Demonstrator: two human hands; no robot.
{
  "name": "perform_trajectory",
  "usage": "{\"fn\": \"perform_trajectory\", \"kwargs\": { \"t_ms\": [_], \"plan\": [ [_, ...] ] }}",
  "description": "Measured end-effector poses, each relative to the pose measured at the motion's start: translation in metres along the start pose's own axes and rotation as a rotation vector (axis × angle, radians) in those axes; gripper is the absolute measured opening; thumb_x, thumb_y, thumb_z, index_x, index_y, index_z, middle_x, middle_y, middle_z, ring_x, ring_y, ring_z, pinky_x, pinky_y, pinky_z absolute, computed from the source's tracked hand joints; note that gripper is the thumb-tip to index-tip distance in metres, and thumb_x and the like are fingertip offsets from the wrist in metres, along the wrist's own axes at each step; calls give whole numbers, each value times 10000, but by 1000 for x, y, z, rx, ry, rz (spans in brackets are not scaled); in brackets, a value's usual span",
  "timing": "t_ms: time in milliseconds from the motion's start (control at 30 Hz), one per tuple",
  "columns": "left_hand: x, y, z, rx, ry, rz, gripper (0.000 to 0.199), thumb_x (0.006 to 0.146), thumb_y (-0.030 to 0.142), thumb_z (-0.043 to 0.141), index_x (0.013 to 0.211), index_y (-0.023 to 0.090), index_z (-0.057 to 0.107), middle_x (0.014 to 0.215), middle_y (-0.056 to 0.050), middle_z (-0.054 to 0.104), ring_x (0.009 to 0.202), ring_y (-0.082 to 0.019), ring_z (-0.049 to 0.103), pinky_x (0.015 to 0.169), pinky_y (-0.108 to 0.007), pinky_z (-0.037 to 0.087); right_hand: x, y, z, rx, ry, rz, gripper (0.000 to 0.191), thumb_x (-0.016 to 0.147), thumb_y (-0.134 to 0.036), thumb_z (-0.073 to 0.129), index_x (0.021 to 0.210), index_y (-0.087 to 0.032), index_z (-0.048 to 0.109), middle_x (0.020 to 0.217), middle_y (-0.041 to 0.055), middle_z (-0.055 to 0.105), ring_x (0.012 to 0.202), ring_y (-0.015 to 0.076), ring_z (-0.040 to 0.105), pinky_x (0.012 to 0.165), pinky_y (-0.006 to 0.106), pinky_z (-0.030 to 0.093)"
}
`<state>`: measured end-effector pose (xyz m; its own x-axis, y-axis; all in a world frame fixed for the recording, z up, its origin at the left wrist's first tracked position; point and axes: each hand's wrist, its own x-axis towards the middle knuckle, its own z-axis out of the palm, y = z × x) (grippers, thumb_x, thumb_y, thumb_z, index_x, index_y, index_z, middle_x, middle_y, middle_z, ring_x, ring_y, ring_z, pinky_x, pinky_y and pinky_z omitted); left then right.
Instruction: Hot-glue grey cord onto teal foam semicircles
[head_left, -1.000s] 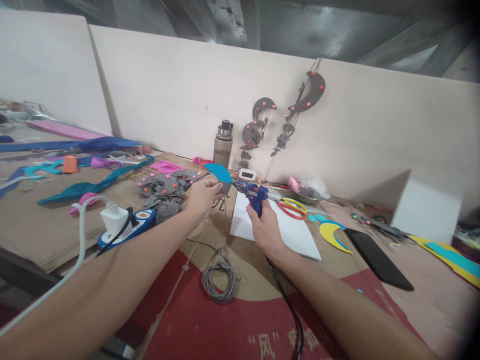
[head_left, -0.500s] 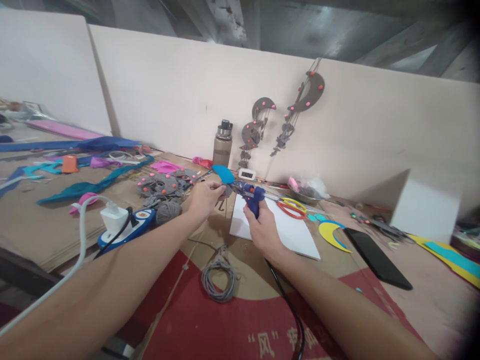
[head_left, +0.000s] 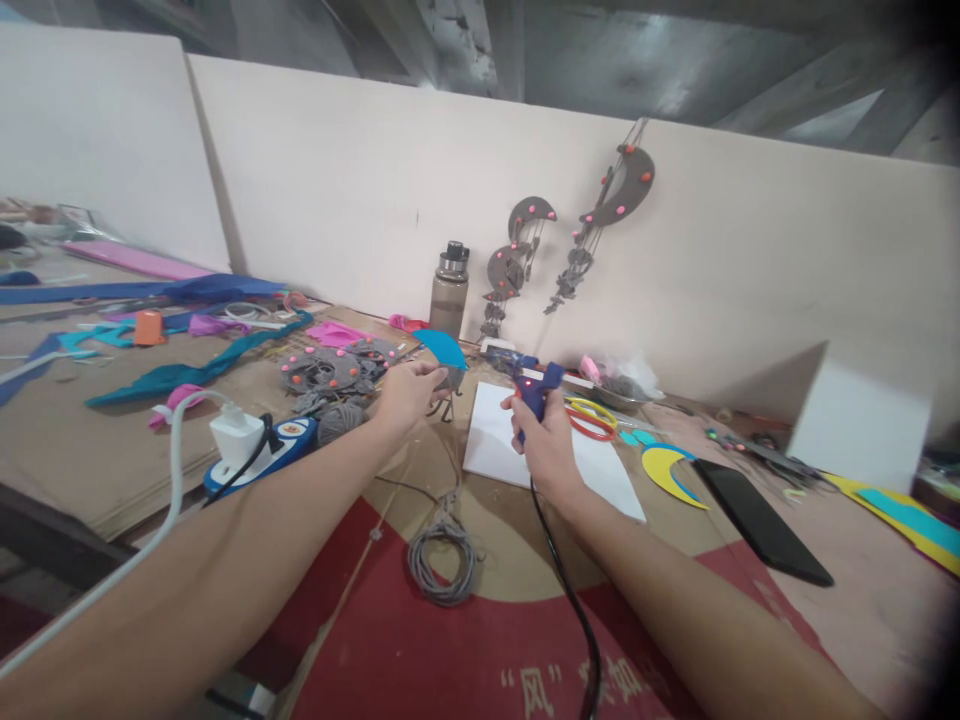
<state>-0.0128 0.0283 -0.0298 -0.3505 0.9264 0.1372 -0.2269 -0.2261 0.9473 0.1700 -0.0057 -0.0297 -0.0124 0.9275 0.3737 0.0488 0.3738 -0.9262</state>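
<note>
My left hand point(head_left: 409, 396) pinches a piece of blue felt point(head_left: 442, 348) with a grey part along its lower edge. My right hand point(head_left: 551, 437) is wrapped round the handle of a blue glue gun point(head_left: 534, 392); a small red light glows on it and its nozzle points left. The gun is above a white board point(head_left: 504, 440), apart from the felt. From near the felt, grey cord runs down to a loose coil point(head_left: 442, 562) on the cardboard. Yellow- and red-handled scissors point(head_left: 592, 420) lie right of the gun.
A bottle point(head_left: 450, 295) stands by the wall, where grey crescent hangings point(head_left: 628, 190) hang. At left are a power strip point(head_left: 300, 435), a yarn ball point(head_left: 341, 424) and grey felt pieces with pink dots point(head_left: 330, 370). A yellow crescent point(head_left: 660, 478) and black phone point(head_left: 761, 520) lie right.
My right hand has drawn the glue gun back to the right, away from the felt. My left hand still holds the felt, which is tilted differently.
</note>
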Motion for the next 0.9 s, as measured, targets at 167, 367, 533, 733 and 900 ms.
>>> {"fn": "perform_trajectory", "kwargs": {
  "t_ms": [167,367,533,733,900],
  "plan": [
    [-2,9,-2,-139,26,-6,116,640,177,709,700,103,641,761,-62,671,689,-135,641,742,-329,544,17,8,-10,39,49,72,264,738,-362,571,923,-230,438,830,-14,623,502,81,439,357,182,353],
    [-3,9,-1,-206,-5,-27,102,644,168,696,686,101,631,746,-59,661,702,-128,633,735,-310,543,24,16,-17,-123,9,60,283,764,-394,521,970,-204,483,845,14,663,535,98,496,449,215,390],
    [-1,7,-1,-172,4,7,129,632,192,707,695,106,635,774,-58,663,706,-128,630,739,-322,545,36,20,-31,-785,-51,152,296,791,-412,491,875,-154,610,882,110,674,806,217,601,679,316,436],
    [-4,5,2,22,-19,163,170,646,278,699,723,132,657,748,-36,663,697,-144,622,713,-319,541,35,6,-43,-1274,-29,-156,335,765,-449,577,627,-144,589,806,206,636,893,314,566,776,430,387],
    [-24,18,11,244,-40,323,179,686,323,661,763,165,694,757,-29,682,671,-155,625,668,-269,502,19,-14,-15,-762,-59,-297,173,798,-357,514,731,-198,518,775,73,598,799,211,549,751,365,402]
  ]
}}
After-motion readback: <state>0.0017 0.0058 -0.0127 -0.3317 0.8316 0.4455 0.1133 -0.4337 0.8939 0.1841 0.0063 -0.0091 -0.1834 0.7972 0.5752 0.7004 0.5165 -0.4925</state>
